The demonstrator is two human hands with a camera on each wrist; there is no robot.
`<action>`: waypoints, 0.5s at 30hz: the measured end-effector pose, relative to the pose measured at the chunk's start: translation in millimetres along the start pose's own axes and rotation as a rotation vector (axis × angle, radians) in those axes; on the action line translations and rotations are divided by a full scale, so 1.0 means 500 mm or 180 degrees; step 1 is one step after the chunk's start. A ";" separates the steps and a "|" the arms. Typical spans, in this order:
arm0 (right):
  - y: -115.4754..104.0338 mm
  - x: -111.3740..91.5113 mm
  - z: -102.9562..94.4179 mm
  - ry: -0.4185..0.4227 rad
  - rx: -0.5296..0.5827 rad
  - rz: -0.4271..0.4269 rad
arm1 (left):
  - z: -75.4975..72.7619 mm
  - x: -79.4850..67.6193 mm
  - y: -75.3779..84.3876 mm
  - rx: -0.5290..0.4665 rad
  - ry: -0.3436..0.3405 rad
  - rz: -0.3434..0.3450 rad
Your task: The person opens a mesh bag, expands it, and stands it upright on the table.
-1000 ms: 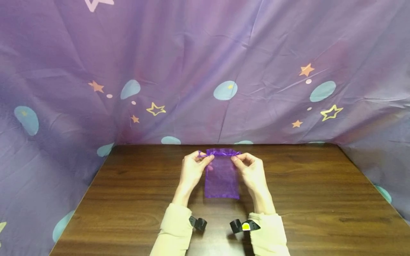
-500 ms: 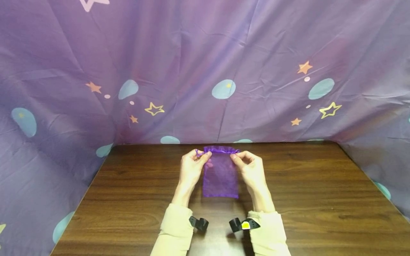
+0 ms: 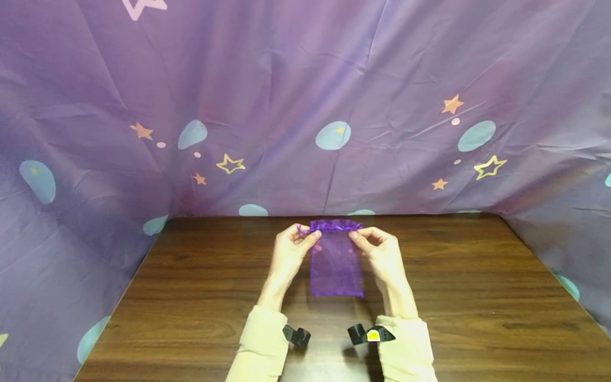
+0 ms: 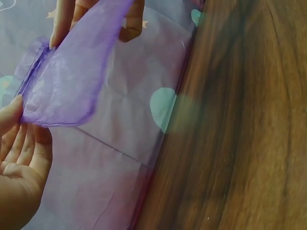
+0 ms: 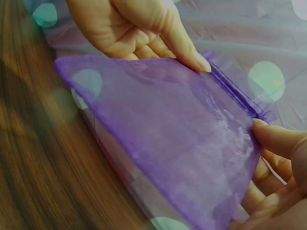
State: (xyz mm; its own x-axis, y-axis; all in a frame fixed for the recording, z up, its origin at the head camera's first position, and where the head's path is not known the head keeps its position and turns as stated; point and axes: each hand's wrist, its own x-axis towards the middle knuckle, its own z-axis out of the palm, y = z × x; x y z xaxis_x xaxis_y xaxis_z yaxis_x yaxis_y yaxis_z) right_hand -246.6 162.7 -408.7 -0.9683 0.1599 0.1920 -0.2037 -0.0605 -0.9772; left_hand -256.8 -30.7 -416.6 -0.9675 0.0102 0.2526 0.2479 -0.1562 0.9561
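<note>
Purple rectangular drawstring pouch of sheer mesh (image 3: 336, 268) lies between the two bare hands, held up above the brown wood-grain table (image 3: 191, 297). Its long axis runs from the ruffled top edge toward the person — crosswise to the line joining the hands — so neither hand is clearly nearer. The left hand (image 3: 289, 252) pinches the top's left corner between thumb and fingers; the right hand (image 3: 385, 253) pinches the right corner likewise. A thin purple cord loop (image 3: 300, 230) sticks out beside the left fingers. Counted: one pouch, two hands, two cream sleeves (image 3: 263, 339), one table, two black wrist cameras (image 3: 299, 336).
</note>
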 end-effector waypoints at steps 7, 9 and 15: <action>0.001 -0.001 -0.001 -0.0093 -0.0158 -0.0012 | -0.017 0.001 0.011 0.0229 -0.0216 0.0251; 0.001 -0.002 0.000 -0.0164 -0.0156 0.0021 | -0.021 0.001 0.013 0.0452 -0.0306 0.0420; 0.004 -0.003 0.003 -0.0292 -0.0180 0.0069 | -0.028 0.003 0.010 0.1286 -0.0455 0.1004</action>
State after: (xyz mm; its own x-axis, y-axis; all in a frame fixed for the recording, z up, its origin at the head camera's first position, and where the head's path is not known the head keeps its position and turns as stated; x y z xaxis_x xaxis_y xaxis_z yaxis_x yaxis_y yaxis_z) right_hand -245.7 160.8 -410.9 -0.9821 0.0682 0.1758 -0.1767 -0.0068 -0.9842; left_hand -257.6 -45.2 -413.6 -0.8336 0.1630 0.5278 0.5522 0.2191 0.8044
